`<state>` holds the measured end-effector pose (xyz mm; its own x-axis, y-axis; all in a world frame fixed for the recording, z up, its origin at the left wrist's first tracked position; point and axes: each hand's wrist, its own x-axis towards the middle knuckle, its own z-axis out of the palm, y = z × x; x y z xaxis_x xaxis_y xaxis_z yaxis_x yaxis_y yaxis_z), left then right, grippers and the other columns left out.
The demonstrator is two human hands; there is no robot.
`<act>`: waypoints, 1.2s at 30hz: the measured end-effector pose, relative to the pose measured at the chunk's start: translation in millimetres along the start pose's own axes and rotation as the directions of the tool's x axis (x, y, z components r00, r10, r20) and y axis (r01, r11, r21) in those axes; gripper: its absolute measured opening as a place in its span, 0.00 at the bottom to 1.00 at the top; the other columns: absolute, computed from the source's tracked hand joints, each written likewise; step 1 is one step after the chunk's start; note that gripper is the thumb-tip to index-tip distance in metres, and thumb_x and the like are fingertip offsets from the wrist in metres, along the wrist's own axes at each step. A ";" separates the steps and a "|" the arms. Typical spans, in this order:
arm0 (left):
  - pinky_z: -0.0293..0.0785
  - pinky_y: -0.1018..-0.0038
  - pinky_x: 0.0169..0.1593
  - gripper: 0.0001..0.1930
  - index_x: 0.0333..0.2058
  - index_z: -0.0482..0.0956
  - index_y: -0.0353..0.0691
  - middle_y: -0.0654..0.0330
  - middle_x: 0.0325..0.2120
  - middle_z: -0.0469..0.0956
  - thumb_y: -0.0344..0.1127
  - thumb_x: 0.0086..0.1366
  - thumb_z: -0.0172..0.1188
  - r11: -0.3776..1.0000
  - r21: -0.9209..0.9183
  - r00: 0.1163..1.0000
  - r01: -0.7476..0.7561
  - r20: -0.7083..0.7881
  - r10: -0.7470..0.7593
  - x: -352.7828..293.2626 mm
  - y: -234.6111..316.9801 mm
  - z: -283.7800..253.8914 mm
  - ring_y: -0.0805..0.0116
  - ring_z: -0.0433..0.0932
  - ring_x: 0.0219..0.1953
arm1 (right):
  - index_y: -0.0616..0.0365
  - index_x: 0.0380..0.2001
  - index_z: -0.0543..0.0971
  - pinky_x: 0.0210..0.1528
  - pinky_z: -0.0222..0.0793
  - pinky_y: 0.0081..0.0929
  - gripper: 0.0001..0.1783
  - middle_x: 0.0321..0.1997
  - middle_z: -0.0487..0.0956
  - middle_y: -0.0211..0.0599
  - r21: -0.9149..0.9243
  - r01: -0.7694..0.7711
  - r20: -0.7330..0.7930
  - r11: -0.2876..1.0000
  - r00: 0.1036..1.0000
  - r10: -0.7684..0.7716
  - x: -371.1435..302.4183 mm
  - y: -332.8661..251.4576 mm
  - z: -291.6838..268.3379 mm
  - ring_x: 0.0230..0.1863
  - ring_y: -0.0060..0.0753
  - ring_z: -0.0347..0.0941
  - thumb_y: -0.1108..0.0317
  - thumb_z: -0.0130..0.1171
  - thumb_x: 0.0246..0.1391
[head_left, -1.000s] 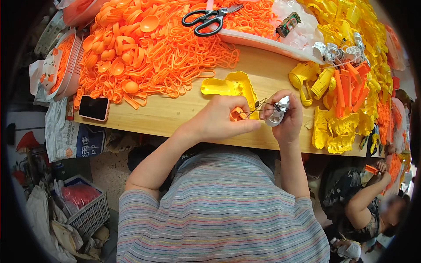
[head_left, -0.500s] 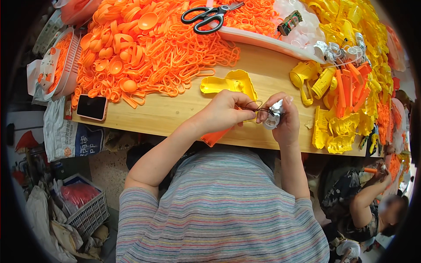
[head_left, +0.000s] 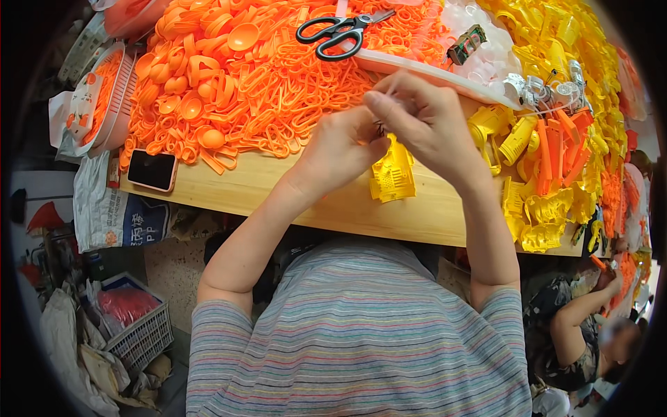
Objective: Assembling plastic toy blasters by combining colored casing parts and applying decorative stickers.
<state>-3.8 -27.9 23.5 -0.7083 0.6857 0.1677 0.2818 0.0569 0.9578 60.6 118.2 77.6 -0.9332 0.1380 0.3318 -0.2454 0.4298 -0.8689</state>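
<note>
Raising both bare forearms over a wooden table (head_left: 278, 200), a person in a striped shirt (head_left: 347, 326) brings two hands close together above the bench. On the tabletop, just on the near side of the fingers, lies a yellow plastic shell (head_left: 394, 177), its far end hidden behind the hands. The left hand (head_left: 340, 149) slants in from the lower left, back turned up, fingers curled and thumb pointing right. The right hand (head_left: 434, 125) sits higher, wrist leaning left, fingers arched and thumb angled toward the left fingers. Both sets of fingers are bent nearly together; a dark bit of wire (head_left: 380, 129) shows between them, but which hand grips it, and what else they may hold, cannot be told.

At left, a phone (head_left: 152, 171) lies near the table's edge; at right, orange strips (head_left: 556, 149) stand among yellow parts (head_left: 545, 208). Beyond, black-handled scissors (head_left: 359, 22) rest on a heap of orange pieces (head_left: 229, 76), near a pale tray (head_left: 445, 78). A circuit board (head_left: 467, 45) lies by whitish translucent pieces (head_left: 495, 59). Past the table's right end, another person (head_left: 573, 326) holds up an orange piece (head_left: 598, 263).
</note>
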 end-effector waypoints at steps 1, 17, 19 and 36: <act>0.77 0.67 0.39 0.10 0.35 0.80 0.33 0.50 0.28 0.82 0.33 0.56 0.63 0.995 0.026 0.993 0.092 0.065 -0.094 -2.2 0.1 0.4 0.60 0.83 0.33 | 0.63 0.31 0.78 0.25 0.64 0.14 0.11 0.25 0.76 0.25 -0.014 -0.114 0.035 0.993 0.993 0.115 -3.1 2.0 1.9 0.24 0.13 0.68 0.64 0.59 0.60; 0.72 0.75 0.38 0.07 0.30 0.83 0.33 0.58 0.27 0.78 0.30 0.54 0.67 0.944 0.263 0.959 0.200 0.143 -0.243 -4.0 -31.5 0.9 0.72 0.77 0.32 | 0.60 0.51 0.65 0.36 0.74 0.23 0.19 0.44 0.79 0.43 0.565 -0.512 0.064 0.646 0.809 0.585 -81.3 47.7 -5.6 0.37 0.28 0.78 0.62 0.48 0.61; 0.72 0.75 0.38 0.06 0.30 0.83 0.33 0.59 0.28 0.78 0.30 0.55 0.66 0.959 0.213 0.965 0.187 0.141 -0.220 -3.3 -36.7 0.1 0.73 0.77 0.32 | 0.60 0.51 0.65 0.39 0.75 0.24 0.19 0.45 0.79 0.44 0.560 -0.504 0.047 0.657 0.811 0.583 -84.3 52.0 -2.0 0.38 0.29 0.79 0.63 0.48 0.60; 0.74 0.70 0.29 0.04 0.31 0.79 0.38 0.57 0.27 0.78 0.28 0.55 0.63 0.695 0.626 0.931 -0.352 0.156 0.331 -28.0 -13.6 14.7 0.58 0.79 0.27 | 0.64 0.48 0.70 0.44 0.74 0.23 0.16 0.42 0.79 0.37 0.639 -0.417 -0.106 0.647 0.785 0.611 -91.9 45.5 10.3 0.38 0.26 0.78 0.71 0.54 0.57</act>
<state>21.8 -37.2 2.4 -0.4648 0.7701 0.4370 0.8510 0.2523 0.4607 132.4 115.9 3.8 -0.8542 0.4657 -0.2313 0.0626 -0.3495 -0.9348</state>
